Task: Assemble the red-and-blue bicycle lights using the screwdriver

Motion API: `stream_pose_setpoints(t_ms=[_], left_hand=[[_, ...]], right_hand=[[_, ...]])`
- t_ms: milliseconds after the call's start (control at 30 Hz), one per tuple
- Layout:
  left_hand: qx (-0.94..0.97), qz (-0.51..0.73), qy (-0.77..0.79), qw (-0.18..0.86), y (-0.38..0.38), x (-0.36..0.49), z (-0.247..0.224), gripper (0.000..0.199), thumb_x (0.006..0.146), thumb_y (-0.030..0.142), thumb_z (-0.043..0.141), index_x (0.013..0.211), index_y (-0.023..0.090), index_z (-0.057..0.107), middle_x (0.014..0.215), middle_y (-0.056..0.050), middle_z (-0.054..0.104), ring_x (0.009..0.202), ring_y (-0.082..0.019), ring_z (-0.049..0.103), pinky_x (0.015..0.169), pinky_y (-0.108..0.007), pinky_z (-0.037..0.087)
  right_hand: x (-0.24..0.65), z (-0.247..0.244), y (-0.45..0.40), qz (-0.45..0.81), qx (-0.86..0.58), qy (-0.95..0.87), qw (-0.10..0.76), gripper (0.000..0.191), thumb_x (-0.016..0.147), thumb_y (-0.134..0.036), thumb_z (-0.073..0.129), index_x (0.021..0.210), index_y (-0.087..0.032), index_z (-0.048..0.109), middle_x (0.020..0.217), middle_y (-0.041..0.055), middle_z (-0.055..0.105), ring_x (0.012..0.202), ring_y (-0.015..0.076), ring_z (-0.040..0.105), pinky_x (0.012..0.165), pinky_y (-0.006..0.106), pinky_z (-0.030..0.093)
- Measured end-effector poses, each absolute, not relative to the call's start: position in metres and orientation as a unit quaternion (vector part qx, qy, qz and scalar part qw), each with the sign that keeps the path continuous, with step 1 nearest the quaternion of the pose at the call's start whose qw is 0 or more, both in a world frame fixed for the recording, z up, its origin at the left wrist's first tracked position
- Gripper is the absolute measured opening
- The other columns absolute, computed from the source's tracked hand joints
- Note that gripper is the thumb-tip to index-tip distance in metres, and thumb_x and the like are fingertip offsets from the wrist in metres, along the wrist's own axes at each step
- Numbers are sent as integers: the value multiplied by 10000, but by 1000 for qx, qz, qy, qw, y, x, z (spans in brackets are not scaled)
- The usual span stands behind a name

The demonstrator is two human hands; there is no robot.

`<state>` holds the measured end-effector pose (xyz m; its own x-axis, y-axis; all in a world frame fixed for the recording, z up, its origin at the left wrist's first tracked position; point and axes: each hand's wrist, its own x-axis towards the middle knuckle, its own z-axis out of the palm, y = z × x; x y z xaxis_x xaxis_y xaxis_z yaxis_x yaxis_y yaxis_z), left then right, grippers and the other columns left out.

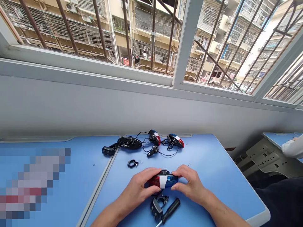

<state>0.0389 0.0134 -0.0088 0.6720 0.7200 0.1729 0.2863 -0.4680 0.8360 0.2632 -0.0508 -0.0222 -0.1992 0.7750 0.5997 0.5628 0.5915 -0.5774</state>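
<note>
My left hand (146, 183) grips the red end of a bike light (163, 181), and my right hand (188, 183) pinches its blue end. A white band runs round the light's middle, and its black back faces away from me. Just below it on the table lies a black handlebar switch with a ring clamp (156, 209). Beside the switch is a screwdriver (172, 209) with a black handle, its metal shaft running off the lower edge of the view.
Farther back lie two similar bike lights (154, 137) with cables, a black oval unit (129, 143), and a small switch (152, 151). A loose ring clamp (132, 163) sits left of centre. The blue table (213, 164) meets the wall. A person's sleeve (292, 148) shows at right.
</note>
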Motion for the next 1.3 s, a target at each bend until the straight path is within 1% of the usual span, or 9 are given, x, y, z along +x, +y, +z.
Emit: stream_pose_setpoints(t_ms=[167,467,600,700,833,967,1067,1200,1300], left_hand=[[811,277,289,427,14,39,-12,433,706,159,609,1122,271,655,1037,-7,699,884,-193,640,813,-277,516],[802,267,309,435,10,39,-13,436,703,171,608,1134,231,624,981,-32,689,837,-200,632,799,-313,531],[811,270,302,421,8,39,-13,506,718,157,575,1217,242,569,982,-28,678,823,-193,628,789,-320,536],[825,266,288,407,7,39,-11,547,739,137,543,1272,261,532,1008,-33,672,837,-194,623,787,-324,536],[834,259,281,397,8,39,-12,595,726,136,566,1302,274,509,1091,-45,656,859,-197,613,781,-324,537],[835,270,282,388,12,39,-19,564,736,121,551,1277,282,536,1081,-31,670,870,-189,611,773,-304,538],[837,281,276,380,14,39,-23,534,750,133,568,1260,288,558,1106,-30,677,915,-200,605,790,-308,536],[828,296,272,390,15,38,-22,498,763,159,586,1245,286,584,1135,-42,676,952,-215,602,815,-334,538],[823,310,273,390,14,38,-19,486,769,157,584,1237,288,597,1168,-47,663,979,-219,602,827,-337,544]], right_hand=[[264,-21,-51,84,-432,-779,445,304,827,-461,651,975,-196,644,726,39,645,645,161,552,569,268,466],[265,-19,-51,56,-412,-795,442,271,843,-432,643,993,-206,640,741,38,654,645,158,556,578,267,470],[265,-21,-50,49,-398,-799,449,263,847,-405,647,1025,-212,630,767,43,661,654,158,559,591,269,474],[265,-23,-50,62,-408,-798,439,266,838,-398,658,1036,-221,633,773,42,660,671,166,570,608,281,483],[264,-26,-49,87,-429,-789,432,290,839,-372,656,1086,-226,620,840,61,654,751,189,600,648,305,515],[264,-28,-48,111,-427,-786,433,294,846,-277,637,1134,-232,600,942,80,640,849,200,607,716,325,536],[264,-31,-47,124,-432,-781,434,328,825,-213,639,1149,-228,589,976,88,634,865,197,603,715,321,545],[265,-36,-46,134,-470,-761,426,434,783,-254,679,1201,-220,563,1022,105,653,896,222,607,664,322,549],[265,-34,-47,196,-523,-717,416,441,741,-313,721,1150,-200,601,963,90,678,787,201,623,617,309,534]])
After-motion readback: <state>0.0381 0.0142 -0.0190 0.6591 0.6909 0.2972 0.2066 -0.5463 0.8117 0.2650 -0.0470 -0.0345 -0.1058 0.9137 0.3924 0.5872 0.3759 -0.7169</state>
